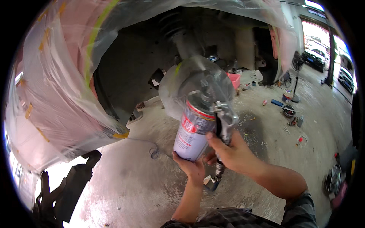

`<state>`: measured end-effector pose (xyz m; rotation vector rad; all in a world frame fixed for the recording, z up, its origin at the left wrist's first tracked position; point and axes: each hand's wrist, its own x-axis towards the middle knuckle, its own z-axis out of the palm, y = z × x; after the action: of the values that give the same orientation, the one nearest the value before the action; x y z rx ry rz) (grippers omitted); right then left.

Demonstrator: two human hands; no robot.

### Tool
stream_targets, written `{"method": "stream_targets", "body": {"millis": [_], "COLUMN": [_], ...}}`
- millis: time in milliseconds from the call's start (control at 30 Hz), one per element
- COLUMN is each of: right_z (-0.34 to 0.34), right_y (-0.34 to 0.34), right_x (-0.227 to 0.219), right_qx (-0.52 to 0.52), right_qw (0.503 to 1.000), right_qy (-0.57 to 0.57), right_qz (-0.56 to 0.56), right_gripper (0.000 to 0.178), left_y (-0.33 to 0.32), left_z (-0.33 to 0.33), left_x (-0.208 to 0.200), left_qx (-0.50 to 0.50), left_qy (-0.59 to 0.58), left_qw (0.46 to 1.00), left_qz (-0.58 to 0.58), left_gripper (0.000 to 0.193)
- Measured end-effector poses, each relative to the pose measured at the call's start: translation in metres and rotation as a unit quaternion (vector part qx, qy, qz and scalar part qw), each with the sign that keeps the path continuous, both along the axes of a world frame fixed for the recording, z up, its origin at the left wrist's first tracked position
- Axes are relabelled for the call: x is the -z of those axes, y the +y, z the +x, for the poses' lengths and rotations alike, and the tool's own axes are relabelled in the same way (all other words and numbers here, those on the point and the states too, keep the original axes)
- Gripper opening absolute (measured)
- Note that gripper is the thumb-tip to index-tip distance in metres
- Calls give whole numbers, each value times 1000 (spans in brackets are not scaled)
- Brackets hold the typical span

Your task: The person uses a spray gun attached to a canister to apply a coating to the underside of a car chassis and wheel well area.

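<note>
A metal can (193, 133), white below with a red-edged grey top, is tilted in front of me and joined at its upper end to a spray gun (227, 121). My left hand (192, 167) cups the can's lower end from beneath. Around the gun's handle, beside the can, my right hand (235, 152) is closed; the trigger is hard to make out. Just beyond the gun sits a round part wrapped in clear plastic film (170, 91), inside a dark wheel arch (127, 66). The gun's tip blurs against that film.
Masking film (57, 98) with yellow tape covers the car body around the arch. A thin hose lies on the concrete floor (133, 182). A pink basket (234, 79), a stand fan (296, 76), a blue object (277, 102) and a bucket (289, 111) stand or lie to the right.
</note>
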<state>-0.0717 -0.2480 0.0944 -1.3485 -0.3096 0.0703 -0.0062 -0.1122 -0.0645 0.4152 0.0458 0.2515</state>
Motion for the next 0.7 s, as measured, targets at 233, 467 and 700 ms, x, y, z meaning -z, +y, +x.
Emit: {"method": "stream_targets", "body": {"millis": [233, 467, 700], "right_z": [-28, -41, -65], "right_y": [128, 198, 223], "right_x": [5, 30, 19], "right_qx": [66, 152, 112], "right_qw": [996, 980, 991], "right_qy": [39, -41, 67], "right_qz": [-55, -120, 25], "right_gripper": [32, 35, 33], "left_y": [98, 149, 186], "left_z": [-28, -30, 21], "left_x": [-10, -17, 43], "left_qx": [117, 66, -16], "left_qy": [93, 147, -39], "left_qw": [988, 986, 966], "left_qz": [-29, 47, 255], "left_gripper": [73, 66, 66]}}
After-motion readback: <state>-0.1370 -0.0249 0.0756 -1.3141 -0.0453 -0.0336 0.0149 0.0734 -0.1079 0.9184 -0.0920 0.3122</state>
